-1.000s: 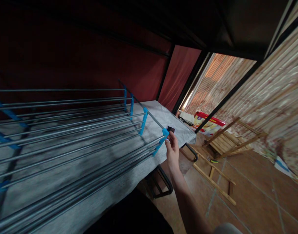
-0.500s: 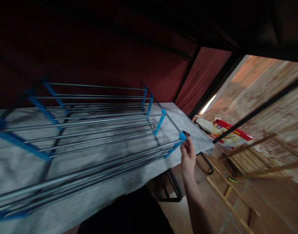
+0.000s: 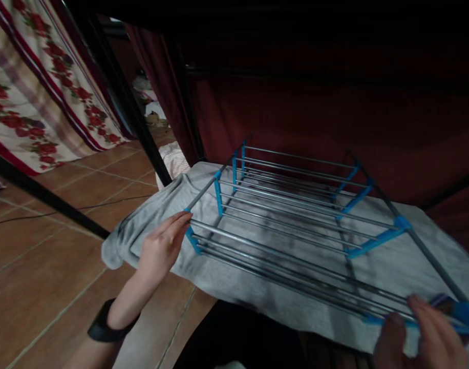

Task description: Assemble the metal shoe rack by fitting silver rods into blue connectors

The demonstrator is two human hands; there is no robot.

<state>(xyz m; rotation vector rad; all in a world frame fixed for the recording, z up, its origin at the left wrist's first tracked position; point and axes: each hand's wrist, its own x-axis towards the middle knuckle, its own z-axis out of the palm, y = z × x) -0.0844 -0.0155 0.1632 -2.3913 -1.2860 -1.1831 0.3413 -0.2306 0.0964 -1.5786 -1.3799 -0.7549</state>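
Note:
A metal drying rack (image 3: 288, 251) with grey tubes and blue plastic joints rests on a grey cloth-covered surface. My left hand (image 3: 163, 243), wearing a black wristband, has its fingers closed over the rack's front left blue corner. Low at the right edge, my right hand (image 3: 426, 333) is bent around a small dark purple cloth (image 3: 444, 301) at the front right blue corner. Blur and the frame edge partly hide this hand, and most of the cloth lies behind the fingers.
Black frame posts (image 3: 142, 123) stand at the left, above a tiled floor (image 3: 58, 266) with a thin dark cable. A floral curtain (image 3: 46, 92) hangs beyond. Dark red fabric (image 3: 296, 118) closes off the back, and the grey cover (image 3: 138, 225) drapes over the left end.
My view has swung from the rack's right end toward its left. My left hand has come into view on the front left corner; my right hand remains at the front right corner.

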